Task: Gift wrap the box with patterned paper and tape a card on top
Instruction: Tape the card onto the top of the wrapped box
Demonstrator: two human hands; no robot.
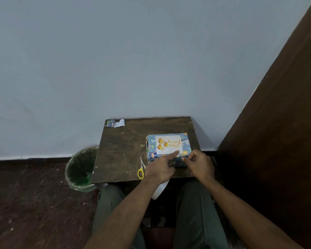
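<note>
The blue patterned paper-wrapped box [186, 141] sits at the right near side of the dark wooden table [126, 150], the white birthday card [169, 145] flat on top. The left hand [160, 168] pins the card's near edge with its index fingertip; the right hand [199, 164] is curled, seemingly pinching something small, though I cannot tell what. The card looks light and slippery on glossy paper, so best held down near an edge.

box [185, 139]: blue wrap, small green/yellow/orange motifs, white dotted patch. card [169, 144]: white, three gold ornaments, gold script. scissors [141, 169] at 8 o'clock of box: yellow handles, silver blades. table [126, 150]: dark brown, scuffed. paper scrap [115, 123] at 11 o'clock: blue print, white back. bin [81, 169]: green liner.
</note>
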